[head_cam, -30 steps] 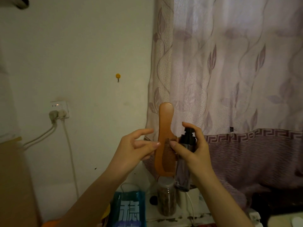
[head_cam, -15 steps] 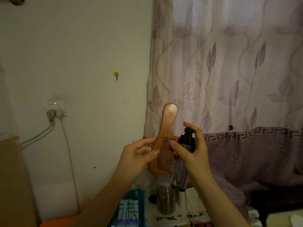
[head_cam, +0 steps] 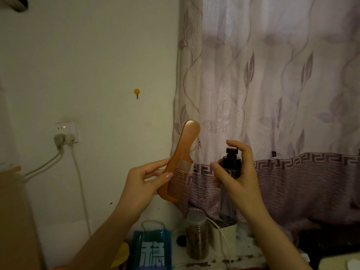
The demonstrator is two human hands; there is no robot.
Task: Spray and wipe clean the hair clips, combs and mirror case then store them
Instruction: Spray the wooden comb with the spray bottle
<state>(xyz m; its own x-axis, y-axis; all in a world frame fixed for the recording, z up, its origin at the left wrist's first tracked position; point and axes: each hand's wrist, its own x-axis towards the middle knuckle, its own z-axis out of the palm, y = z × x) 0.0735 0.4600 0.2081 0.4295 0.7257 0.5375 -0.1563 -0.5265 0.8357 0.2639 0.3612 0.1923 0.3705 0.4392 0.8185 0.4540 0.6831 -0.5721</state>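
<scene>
- Two hands up at centre frame, each holding one item, with a clear gap between the items.
- Left hand (head_cam: 143, 184) grips the wooden comb (head_cam: 180, 162) at its toothed end: thumb across the front, fingers curled behind the back edge.
- Comb is tilted, handle pointing to upper right, teeth facing right toward the bottle.
- Right hand (head_cam: 240, 178) is wrapped round the spray bottle (head_cam: 230, 172): thumb on the near side, index finger curled over the black pump cap.
- Bottle is roughly upright, dark body, right of the comb and not touching it; can't tell which way the nozzle points.
- Background: patterned curtain (head_cam: 272, 84) fills the right half, bare wall on the left.
- Wall socket (head_cam: 67, 131) at mid left with two plugs in and cables hanging down.
- Small yellow hook (head_cam: 137, 92) on the wall above the comb.
- Bottom centre: blue bag (head_cam: 152, 250) with white lettering, a clear jar (head_cam: 196, 234) with dark contents just to its right.
</scene>
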